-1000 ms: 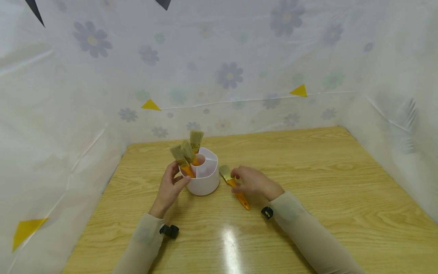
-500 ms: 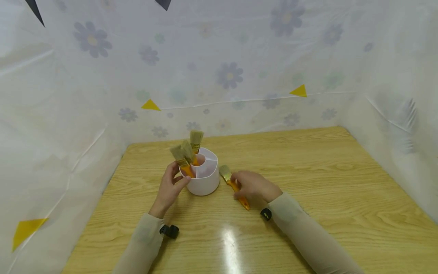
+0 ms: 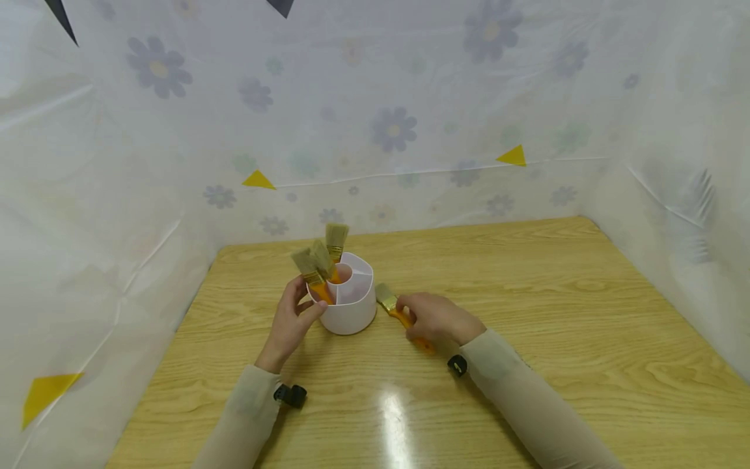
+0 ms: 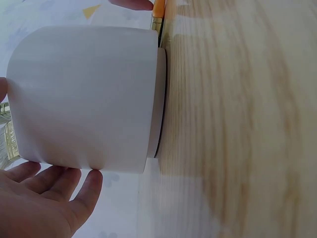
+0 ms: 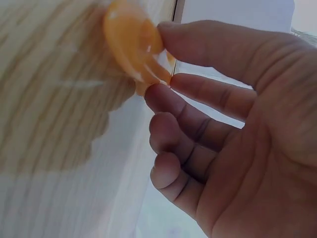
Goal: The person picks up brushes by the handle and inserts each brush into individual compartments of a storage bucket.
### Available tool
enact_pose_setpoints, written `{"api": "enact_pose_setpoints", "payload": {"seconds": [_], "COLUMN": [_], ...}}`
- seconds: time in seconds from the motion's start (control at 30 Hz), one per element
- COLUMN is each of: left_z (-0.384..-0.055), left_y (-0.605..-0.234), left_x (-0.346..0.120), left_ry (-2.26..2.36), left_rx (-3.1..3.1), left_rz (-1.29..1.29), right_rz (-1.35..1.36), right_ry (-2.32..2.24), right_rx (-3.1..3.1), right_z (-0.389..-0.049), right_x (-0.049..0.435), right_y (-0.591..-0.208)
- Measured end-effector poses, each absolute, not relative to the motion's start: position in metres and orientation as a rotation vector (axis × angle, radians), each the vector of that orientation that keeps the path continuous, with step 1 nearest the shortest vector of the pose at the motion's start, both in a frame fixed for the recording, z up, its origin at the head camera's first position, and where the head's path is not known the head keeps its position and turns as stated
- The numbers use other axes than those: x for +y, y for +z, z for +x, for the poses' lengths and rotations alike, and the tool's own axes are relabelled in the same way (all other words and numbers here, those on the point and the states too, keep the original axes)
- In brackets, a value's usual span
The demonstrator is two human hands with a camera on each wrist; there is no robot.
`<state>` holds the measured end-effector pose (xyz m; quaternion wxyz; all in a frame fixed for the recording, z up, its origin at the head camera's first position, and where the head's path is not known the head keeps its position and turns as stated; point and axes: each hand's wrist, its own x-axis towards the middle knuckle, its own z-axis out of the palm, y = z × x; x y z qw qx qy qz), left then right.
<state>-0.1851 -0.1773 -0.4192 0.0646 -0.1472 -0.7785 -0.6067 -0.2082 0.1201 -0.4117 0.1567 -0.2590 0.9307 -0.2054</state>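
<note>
A white divided brush holder (image 3: 347,319) stands on the table, with several orange-handled paintbrushes (image 3: 316,280) upright in it, bristles up. My left hand (image 3: 290,322) grips it from the left; in the left wrist view fingertips (image 4: 91,176) press its wall, and a thumb tip shows at the edge. To the right of the holder, my right hand (image 3: 436,318) pinches another paintbrush (image 3: 387,296) by its handle, bristles pointing away and left. The right wrist view shows the orange handle (image 5: 131,42) between thumb and fingertips, its end tilted up off the wood.
The wood-grain table (image 3: 527,280) extends wide to the right and toward the front. Pale flower-printed sheeting (image 3: 392,85) hangs behind and at both sides, with yellow triangles (image 3: 512,156) on it. Each sleeve cuff carries a small black camera (image 3: 290,395).
My right hand's fingers have closed on the loose paintbrush's handle, and the handle end has shifted slightly right and up. My left hand and the holder have stayed put.
</note>
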Motion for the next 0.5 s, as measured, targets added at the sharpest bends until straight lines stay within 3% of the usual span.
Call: {"api": "enact_pose_setpoints", "payload": {"seconds": [0.5], "left_z": [-0.1828], "left_y": [-0.4120], "left_x": [-0.1765], "left_ry": [-1.864], "left_rx": [-2.367], "left_rz": [-0.439], "right_rz": [-0.704], "right_ry": [-0.586], "right_rx": [2.713], "right_z": [-0.2118], "right_x": [0.1250], "right_y": [-0.4130]}}
